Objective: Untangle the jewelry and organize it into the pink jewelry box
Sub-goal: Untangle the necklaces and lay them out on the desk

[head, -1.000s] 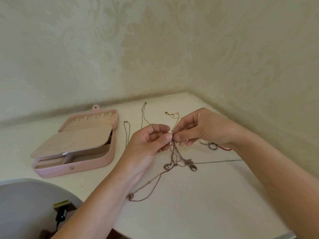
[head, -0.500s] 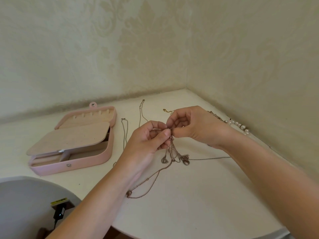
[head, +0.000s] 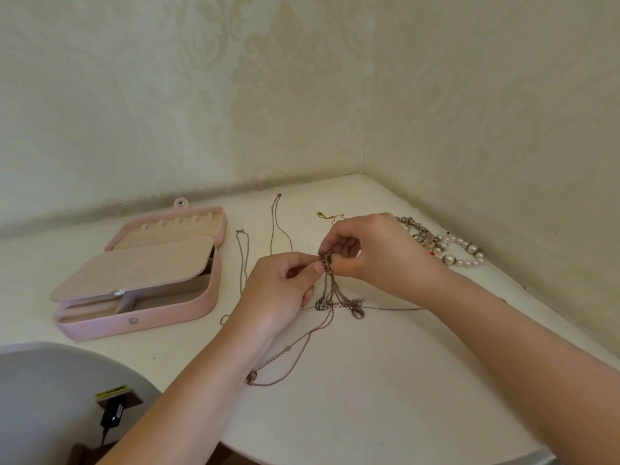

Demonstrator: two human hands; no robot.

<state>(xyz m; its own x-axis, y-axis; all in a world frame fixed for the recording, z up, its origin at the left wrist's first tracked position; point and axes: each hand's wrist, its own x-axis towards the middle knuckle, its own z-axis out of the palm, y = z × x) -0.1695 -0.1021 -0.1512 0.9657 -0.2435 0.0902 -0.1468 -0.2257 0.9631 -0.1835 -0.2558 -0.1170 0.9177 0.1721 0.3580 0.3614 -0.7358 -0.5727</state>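
Tangle: knot of chains lifted off the table; tails hang below the grip.
Grip: left hand and right hand both pinch the knot, fingertips almost meeting.
Done: loose chains laid singly beyond the grip.
Left: this knot; bead strands right of the grip; all stowing, I judge.
Box: pink jewelry box open, well left; visible trays look bare.
Room: bare tabletop nearside; wall corner close behind; table's curved edge nearer the person.

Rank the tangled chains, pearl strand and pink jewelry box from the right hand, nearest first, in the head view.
1. Tangled chains: pinched by the right hand.
2. Pearl strand: just to its right.
3. Pink jewelry box: far left.
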